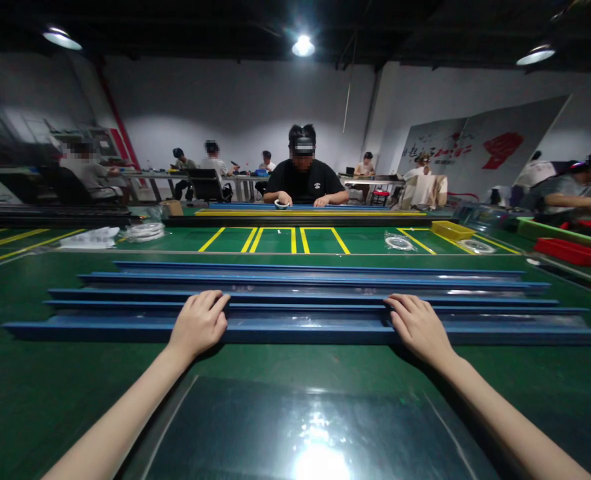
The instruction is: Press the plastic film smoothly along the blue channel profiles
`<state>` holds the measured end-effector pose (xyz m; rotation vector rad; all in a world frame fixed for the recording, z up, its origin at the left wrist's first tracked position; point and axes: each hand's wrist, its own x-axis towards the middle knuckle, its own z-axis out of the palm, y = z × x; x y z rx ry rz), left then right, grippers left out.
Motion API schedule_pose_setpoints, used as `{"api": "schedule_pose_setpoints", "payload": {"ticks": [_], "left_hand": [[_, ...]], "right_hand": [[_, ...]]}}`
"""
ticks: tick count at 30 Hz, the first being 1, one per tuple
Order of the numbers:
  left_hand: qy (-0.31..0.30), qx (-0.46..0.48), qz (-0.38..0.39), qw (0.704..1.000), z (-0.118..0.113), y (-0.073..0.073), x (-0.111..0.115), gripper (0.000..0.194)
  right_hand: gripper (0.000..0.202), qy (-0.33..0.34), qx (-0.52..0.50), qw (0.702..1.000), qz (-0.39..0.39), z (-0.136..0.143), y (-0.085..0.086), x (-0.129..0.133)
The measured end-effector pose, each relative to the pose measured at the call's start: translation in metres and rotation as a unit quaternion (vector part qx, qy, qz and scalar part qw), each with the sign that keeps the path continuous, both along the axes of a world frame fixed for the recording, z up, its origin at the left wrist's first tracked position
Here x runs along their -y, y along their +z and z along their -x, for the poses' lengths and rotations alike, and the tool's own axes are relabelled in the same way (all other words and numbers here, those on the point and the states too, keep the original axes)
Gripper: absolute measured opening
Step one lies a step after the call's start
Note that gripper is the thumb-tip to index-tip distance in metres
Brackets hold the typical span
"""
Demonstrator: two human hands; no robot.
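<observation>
Several long blue channel strips lie side by side across the green table [305, 367]. Over the nearest blue channel [305, 321], left of its middle, my left hand [200, 323] curves its fingers, with the tips at the back edge. My right hand [419, 325] grips the same channel right of the middle, fingers bent over it in the same way. Both palms face down, and the fingertips are partly hidden behind the rails. Behind this one, another blue channel [305, 288] lies parallel. In front of me is a clear shiny sheet [245, 427].
Across the table sits a person in a black shirt [303, 180], hands near yellow and black strips. White coils [145, 231], a yellow tray [450, 231] and a red tray [570, 251] stand beyond the channels. Yellow tape lines [275, 230] mark the far surface.
</observation>
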<state>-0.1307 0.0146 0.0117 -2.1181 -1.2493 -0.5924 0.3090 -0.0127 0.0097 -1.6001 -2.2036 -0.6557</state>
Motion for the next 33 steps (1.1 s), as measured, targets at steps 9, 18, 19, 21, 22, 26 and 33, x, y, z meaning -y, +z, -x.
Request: {"api": "schedule_pose_setpoints", "payload": {"ticks": [9,18,19,21,22,26,33], "left_hand": [[0.020,0.007,0.017,1.000,-0.007,0.003,-0.008,0.031],[0.022,0.015,0.032,0.999,-0.007,0.003,-0.021,0.029],[0.020,0.015,0.030,0.999,-0.007,0.002,-0.021,0.029],[0.015,0.015,0.026,0.999,-0.005,0.001,-0.022,0.029],[0.012,0.015,0.026,0.999,-0.005,0.001,-0.022,0.029],[0.001,0.005,0.029,1.000,-0.002,0.000,-0.026,0.029],[0.010,-0.009,0.042,0.999,0.001,0.002,-0.039,0.030]], "right_hand": [[0.032,0.000,-0.006,1.000,-0.002,0.000,-0.001,-0.010],[0.029,-0.011,0.002,1.000,-0.011,-0.001,-0.003,-0.020],[0.028,-0.012,0.002,1.000,-0.013,-0.001,-0.003,-0.021],[0.028,-0.016,-0.001,1.000,-0.013,-0.001,-0.004,-0.021],[0.028,-0.020,-0.003,1.000,-0.013,0.000,-0.004,-0.021],[0.029,-0.033,-0.006,0.999,-0.006,0.002,-0.002,-0.023],[0.028,-0.024,-0.004,1.000,0.001,0.005,0.002,-0.032]]}}
